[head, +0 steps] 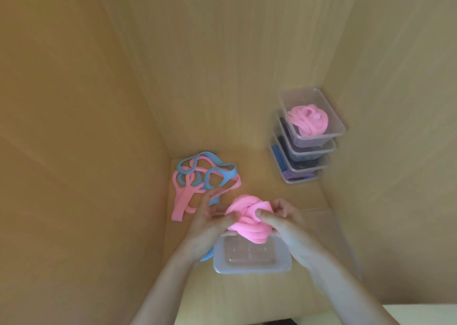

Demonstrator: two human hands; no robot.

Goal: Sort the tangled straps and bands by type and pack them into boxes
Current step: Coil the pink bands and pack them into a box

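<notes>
Work area is a wooden floor closed in by the left wall [74, 127], the far wall [222, 65] and the right wall [395, 127]. Open floor lies between the tangle and the stack, and right of the near box.

The tangle of pink and blue bands [197, 176] lies at far left, touching the left wall. The stack of clear boxes [306, 149] stands in the far right corner; its top box [338, 127] holds a pink coil [309, 123].

An open clear box [252, 270] sits near centre. A blue band [207, 256] shows just left of it, under the left wrist.

Both forearms reach in from the near edge. The left hand [210, 222] and the right hand [279, 222] meet over the box's far rim, fingers curled and clamped on a pink bundle [243, 216], one on each side. The bundle hangs just above the box.
</notes>
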